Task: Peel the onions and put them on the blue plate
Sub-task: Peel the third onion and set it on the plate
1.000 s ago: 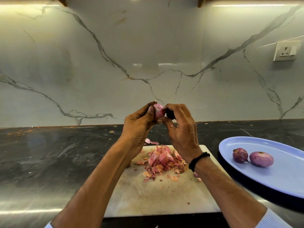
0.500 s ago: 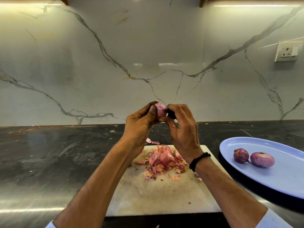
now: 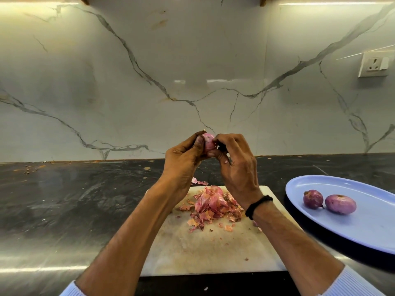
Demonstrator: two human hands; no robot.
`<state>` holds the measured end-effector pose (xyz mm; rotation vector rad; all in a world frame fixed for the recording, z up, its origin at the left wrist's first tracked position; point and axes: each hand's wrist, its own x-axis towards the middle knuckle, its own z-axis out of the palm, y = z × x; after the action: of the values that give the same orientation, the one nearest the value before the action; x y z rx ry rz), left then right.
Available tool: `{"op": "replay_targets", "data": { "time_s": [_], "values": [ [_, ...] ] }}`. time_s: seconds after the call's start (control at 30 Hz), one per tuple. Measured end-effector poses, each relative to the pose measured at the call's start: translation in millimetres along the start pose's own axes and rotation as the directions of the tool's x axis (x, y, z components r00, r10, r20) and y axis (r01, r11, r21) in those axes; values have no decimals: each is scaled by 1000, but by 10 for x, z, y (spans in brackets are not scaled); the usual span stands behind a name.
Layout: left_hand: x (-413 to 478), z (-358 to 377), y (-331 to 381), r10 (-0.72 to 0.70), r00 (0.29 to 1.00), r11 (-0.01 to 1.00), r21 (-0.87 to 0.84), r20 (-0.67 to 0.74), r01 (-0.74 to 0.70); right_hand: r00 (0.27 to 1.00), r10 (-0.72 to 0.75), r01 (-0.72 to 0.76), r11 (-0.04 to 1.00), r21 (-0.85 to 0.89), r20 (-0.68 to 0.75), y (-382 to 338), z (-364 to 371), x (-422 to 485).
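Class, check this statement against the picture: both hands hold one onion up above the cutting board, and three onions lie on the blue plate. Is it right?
Not quite. The head view shows two onions on the blue plate, not three. The rest stands: the left hand and right hand hold the held onion above the cutting board.

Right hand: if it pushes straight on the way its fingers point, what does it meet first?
The onion: the right hand points up-left at it, fingertips seemingly touching. Just beyond it sits the left hand.
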<state>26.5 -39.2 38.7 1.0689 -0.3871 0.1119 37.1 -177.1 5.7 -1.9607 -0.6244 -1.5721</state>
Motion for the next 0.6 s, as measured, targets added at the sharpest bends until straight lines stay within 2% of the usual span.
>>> {"op": "replay_targets", "data": {
  "time_s": [0.6],
  "values": [
    [-27, 37, -24, -82, 992, 994, -75, -101, 75, 1000, 7, -7, 1000, 12, -6, 21, 31, -76]
  ]
}}
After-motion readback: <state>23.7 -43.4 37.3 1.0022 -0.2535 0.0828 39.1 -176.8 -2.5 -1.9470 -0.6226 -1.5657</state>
